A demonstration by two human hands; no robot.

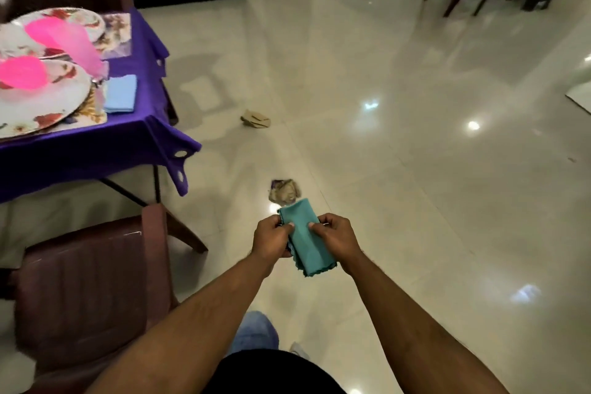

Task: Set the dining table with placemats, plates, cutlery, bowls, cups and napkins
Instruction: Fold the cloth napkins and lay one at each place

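I saw my left hand [271, 238] and right hand [335, 238] pinching the folded napkin [307, 240] between them, thumbs on top.

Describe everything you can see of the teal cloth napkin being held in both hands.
The teal cloth napkin is soft fabric, folded into a narrow rectangle of several layers, with a small scalloped hem showing along its lower edge. It is held in the air above the glossy tiled floor, well to the right of the purple-covered dining table. The left hand pinches its left side and the right hand pinches its right side, thumbs on top. Its lower end hangs free, tilted slightly right.
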